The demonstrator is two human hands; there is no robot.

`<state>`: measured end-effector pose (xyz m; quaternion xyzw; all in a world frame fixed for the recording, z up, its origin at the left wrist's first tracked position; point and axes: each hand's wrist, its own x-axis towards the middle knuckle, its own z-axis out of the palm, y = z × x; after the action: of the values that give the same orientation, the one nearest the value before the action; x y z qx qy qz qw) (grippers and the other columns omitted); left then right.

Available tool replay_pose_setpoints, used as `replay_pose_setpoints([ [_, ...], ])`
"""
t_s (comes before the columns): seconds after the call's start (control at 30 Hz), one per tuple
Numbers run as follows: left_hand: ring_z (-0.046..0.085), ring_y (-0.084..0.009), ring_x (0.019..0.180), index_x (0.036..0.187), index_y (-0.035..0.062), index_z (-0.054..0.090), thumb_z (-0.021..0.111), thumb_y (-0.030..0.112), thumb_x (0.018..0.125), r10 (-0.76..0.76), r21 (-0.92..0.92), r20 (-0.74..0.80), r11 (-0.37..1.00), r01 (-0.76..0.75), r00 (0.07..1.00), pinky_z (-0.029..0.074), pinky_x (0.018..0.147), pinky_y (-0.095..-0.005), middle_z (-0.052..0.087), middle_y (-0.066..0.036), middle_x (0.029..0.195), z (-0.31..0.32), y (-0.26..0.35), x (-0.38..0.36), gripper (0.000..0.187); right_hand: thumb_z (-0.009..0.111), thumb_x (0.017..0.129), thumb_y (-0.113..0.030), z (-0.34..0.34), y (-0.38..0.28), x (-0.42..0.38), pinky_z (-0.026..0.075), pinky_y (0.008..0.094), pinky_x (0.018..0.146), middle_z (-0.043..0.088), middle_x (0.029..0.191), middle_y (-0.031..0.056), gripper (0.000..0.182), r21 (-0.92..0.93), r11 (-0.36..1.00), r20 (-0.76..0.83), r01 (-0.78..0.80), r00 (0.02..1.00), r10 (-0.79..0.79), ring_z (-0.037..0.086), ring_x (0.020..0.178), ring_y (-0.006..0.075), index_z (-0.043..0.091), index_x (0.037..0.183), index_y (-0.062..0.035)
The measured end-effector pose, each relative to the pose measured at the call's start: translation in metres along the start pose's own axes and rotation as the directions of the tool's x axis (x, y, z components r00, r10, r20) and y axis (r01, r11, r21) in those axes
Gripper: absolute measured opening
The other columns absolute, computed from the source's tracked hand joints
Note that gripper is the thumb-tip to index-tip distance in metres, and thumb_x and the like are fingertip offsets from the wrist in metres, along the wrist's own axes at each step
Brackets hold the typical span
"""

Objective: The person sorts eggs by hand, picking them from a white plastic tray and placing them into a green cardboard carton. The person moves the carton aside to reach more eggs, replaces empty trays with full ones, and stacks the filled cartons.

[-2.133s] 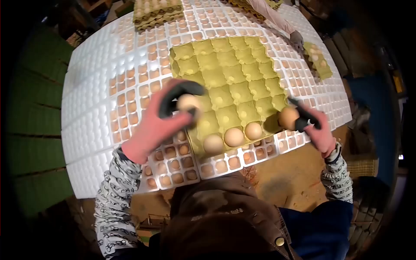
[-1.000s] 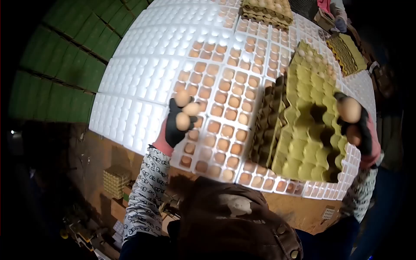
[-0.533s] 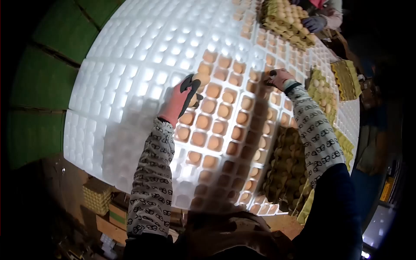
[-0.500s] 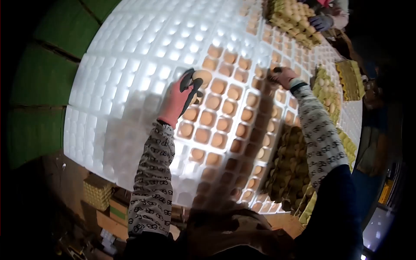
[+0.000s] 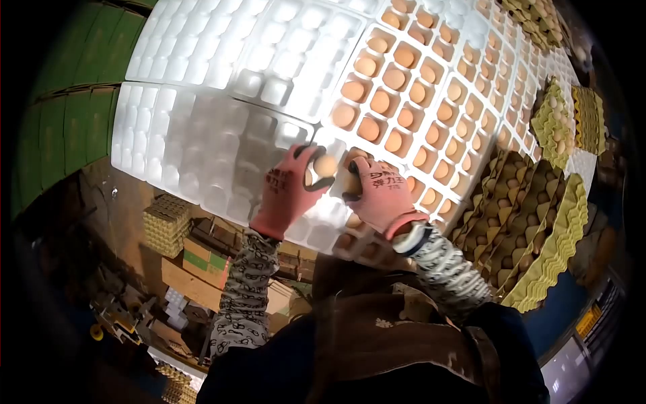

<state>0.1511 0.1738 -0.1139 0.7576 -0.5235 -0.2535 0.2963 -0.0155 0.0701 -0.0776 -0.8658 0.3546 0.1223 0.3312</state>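
White foam trays (image 5: 202, 145) with square pockets cover the table, and brown eggs (image 5: 379, 102) sit singly in many pockets right of centre. My left hand (image 5: 286, 195), in a pink glove with dark fingertips, is closed around a light brown egg (image 5: 326, 165); part of a second egg shows by its palm. Close beside it, my right hand (image 5: 382, 193), gloved the same way, curls down over the tray pockets. A brownish egg surface (image 5: 348, 180) shows at its fingertips, partly hidden by them.
Pulp egg trays (image 5: 508, 215) holding eggs lie at the right, near a stack of yellowish trays (image 5: 558, 249). Green boxes (image 5: 64, 128) line the left edge. Below the table are stacked pulp trays (image 5: 165, 225) and cardboard boxes (image 5: 202, 262).
My right hand has come from the far right side to beside my left hand. My left hand has moved nearer my body, still holding eggs. The view has shifted.
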Motion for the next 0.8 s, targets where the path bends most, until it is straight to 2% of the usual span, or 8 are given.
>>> replay_pose_setpoints([
  [0.2,0.064,-0.0338,0.096,0.122,0.0053,0.057,0.078,0.019,0.074,-0.015,0.148,0.028,0.989,0.01,1.0,0.053,0.08,-0.0403,0.057,-0.015,0.119,-0.001,0.016,0.013,0.054,0.077,0.073,-0.034,0.02,-0.007,-0.009,0.046,0.045,0.087,0.059,0.109,0.0131,0.059,-0.193,0.981,0.01,0.022,1.0,-0.02,0.059,0.101,0.0336,0.054,0.121,-0.008],
  [0.27,0.063,-0.0337,0.099,0.123,0.004,0.057,0.072,0.013,0.079,0.011,-0.062,-0.083,0.998,-0.016,0.996,0.052,0.084,-0.0406,0.057,-0.016,0.12,-0.005,0.019,0.016,0.047,0.07,0.081,-0.033,0.016,0.006,-0.013,0.05,0.0389,0.082,0.062,0.107,0.0153,0.051,0.287,0.953,-0.097,-0.095,0.987,0.128,0.063,0.095,0.0278,0.056,0.123,-0.0062],
  [0.33,0.062,-0.0341,0.101,0.123,0.0024,0.058,0.066,0.007,0.083,-0.016,-0.341,-0.257,0.937,-0.076,0.966,0.051,0.087,-0.0405,0.057,-0.016,0.12,0.002,0.011,-0.002,0.041,0.059,0.091,-0.034,0.003,0.023,-0.023,0.052,0.034,0.08,0.065,0.107,0.0094,0.046,0.852,0.472,0.055,-0.225,0.937,0.346,0.064,0.086,0.0205,0.057,0.127,-0.0047],
  [0.47,0.06,-0.0347,0.104,0.121,0.0001,0.059,0.056,-0.002,0.086,0.147,-0.158,-0.22,0.97,-0.183,0.965,0.048,0.092,-0.0377,0.059,-0.018,0.118,0.038,-0.008,-0.017,0.036,0.058,0.091,-0.021,0.041,0.022,-0.042,0.051,0.0305,0.084,0.061,0.112,0.01,0.042,0.998,-0.033,0.066,-0.062,0.99,0.128,0.06,0.095,0.0178,0.054,0.129,-0.0029],
  [0.5,0.06,-0.0326,0.105,0.121,0.0002,0.059,0.056,-0.002,0.086,0.106,-0.228,-0.286,0.958,-0.175,0.952,0.048,0.092,-0.0367,0.06,-0.017,0.118,0.033,-0.007,-0.015,0.035,0.064,0.086,-0.019,0.064,0.011,-0.046,0.05,0.0346,0.089,0.057,0.118,0.0139,0.048,0.898,0.439,-0.082,-0.035,0.966,0.245,0.059,0.104,0.0222,0.052,0.131,-0.0071],
  [0.6,0.061,-0.0252,0.107,0.12,0.0004,0.06,0.054,-0.002,0.09,-0.126,-0.438,-0.452,0.894,-0.096,0.883,0.048,0.091,-0.0334,0.063,-0.014,0.118,0.031,-0.035,-0.038,0.031,0.064,0.082,-0.015,0.102,0.003,-0.05,0.045,0.0442,0.094,0.055,0.119,0.0194,0.04,0.21,0.869,-0.476,0.449,0.823,-0.31,0.053,0.111,0.0396,0.053,0.119,-0.0044],
  [0.7,0.06,-0.02,0.107,0.123,-0.0028,0.059,0.047,-0.003,0.094,-0.279,-0.63,-0.375,0.776,-0.023,0.884,0.048,0.093,-0.0324,0.064,-0.012,0.117,0.017,-0.019,-0.045,0.032,0.063,0.077,-0.012,0.107,0.028,-0.051,0.043,0.0442,0.095,0.055,0.12,0.0196,0.043,-0.09,0.769,-0.424,0.633,0.674,-0.605,0.052,0.111,0.0371,0.055,0.119,-0.0019],
  [0.8,0.059,-0.0199,0.108,0.126,-0.0036,0.057,0.047,-0.004,0.093,-0.098,-0.645,-0.31,0.752,-0.134,0.946,0.047,0.096,-0.0322,0.062,-0.011,0.12,0.035,0.035,-0.051,0.035,0.07,0.082,-0.02,0.003,0.024,-0.141,0.038,0.0458,0.106,0.048,0.136,0.0231,0.055,0.199,0.767,-0.54,0.61,0.722,-0.433,0.047,0.125,0.04,0.05,0.131,-0.0039],
])
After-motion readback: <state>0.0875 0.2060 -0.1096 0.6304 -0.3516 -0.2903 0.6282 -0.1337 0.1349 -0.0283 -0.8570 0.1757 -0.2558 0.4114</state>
